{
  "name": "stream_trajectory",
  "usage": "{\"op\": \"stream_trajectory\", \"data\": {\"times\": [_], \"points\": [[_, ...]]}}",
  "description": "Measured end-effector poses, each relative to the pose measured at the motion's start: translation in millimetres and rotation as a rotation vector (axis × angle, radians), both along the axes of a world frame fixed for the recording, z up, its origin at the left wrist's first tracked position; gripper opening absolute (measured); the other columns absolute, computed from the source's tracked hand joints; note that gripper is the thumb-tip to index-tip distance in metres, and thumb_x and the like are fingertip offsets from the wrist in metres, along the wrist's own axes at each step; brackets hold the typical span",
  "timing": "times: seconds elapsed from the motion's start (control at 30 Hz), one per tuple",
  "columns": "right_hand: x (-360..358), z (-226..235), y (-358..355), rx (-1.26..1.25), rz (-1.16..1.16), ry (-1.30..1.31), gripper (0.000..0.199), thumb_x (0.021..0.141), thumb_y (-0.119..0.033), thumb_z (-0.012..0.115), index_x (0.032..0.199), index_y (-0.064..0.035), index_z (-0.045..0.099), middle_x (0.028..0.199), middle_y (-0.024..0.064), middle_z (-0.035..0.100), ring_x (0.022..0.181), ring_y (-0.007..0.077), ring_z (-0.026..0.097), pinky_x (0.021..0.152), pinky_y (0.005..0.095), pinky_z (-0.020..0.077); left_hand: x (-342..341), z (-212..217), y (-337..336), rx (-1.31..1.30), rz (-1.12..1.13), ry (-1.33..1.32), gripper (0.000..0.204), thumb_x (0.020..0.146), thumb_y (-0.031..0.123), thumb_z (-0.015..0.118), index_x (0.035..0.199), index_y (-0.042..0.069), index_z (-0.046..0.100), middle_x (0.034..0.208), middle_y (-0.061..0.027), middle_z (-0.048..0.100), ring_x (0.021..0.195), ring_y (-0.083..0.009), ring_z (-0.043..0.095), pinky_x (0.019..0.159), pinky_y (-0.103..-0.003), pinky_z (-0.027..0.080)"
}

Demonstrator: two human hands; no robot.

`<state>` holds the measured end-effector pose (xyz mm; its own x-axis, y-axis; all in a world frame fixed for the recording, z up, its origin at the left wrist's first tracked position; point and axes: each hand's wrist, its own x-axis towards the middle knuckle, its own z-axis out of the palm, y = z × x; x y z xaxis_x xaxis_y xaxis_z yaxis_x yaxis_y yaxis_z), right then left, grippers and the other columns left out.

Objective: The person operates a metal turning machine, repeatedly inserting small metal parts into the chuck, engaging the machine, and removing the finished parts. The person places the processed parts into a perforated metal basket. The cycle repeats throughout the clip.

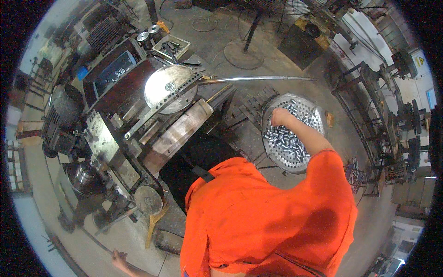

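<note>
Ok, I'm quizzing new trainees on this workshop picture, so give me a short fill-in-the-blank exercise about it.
1. The right hand reaches into a round perforated tray full of small metal ____.
2. The person's shirt is ____ in colour.
3. The bending machine carries a shiny round ____ on top, with a long metal tube beside it.
4. The left hand is at the picture's ____ edge.

Missing words: cylinders; orange; disc; lower

Metal pieces (287, 138) in tray (270, 105), right of machine (138, 120).

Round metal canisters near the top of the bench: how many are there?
2. Both stand together at the far end of the machine bench: one canister on the left, the other canister touching it on the right, beside a parts tray. More may be hidden in clutter.
</note>
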<state>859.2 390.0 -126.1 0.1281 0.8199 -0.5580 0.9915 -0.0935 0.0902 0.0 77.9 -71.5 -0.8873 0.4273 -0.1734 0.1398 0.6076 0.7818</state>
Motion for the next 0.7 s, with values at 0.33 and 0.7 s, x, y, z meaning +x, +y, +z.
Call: {"op": "stream_trajectory", "data": {"times": [0.33, 0.7], "points": [[-85.0, 53.7, 23.6, 0.21, -0.102, 0.975, 0.027, 0.06, -0.012, 0.058, 0.082, -0.0008, 0.069, 0.079, 0.0106, 0.066, 0.075, 0.0179, 0.061, 0.071, 0.028, 0.0476, 166.4, 143.6, 94.5, -0.058, -0.331, 0.17, 0.042, 0.085, 0.018, 0.059, 0.12, -0.003, 0.051, 0.106, -0.0143, 0.06, 0.096, -0.019, 0.058, 0.084, -0.032, 0.044], [-373.4, 158.7, 16.2, 0.315, 0.904, 1.67, 0.039, 0.052, -0.004, 0.056, 0.088, -0.0084, 0.069, 0.104, 0.013, 0.063, 0.095, 0.027, 0.057, 0.085, 0.0363, 0.0421, 320.3, 80.5, 231.0, 0.623, -0.86, -1.129, 0.046, 0.095, 0.039, 0.038, 0.093, -0.003, 0.058, 0.074, -0.0127, 0.064, 0.065, -0.0216, 0.062, 0.065, -0.032, 0.05]]}}
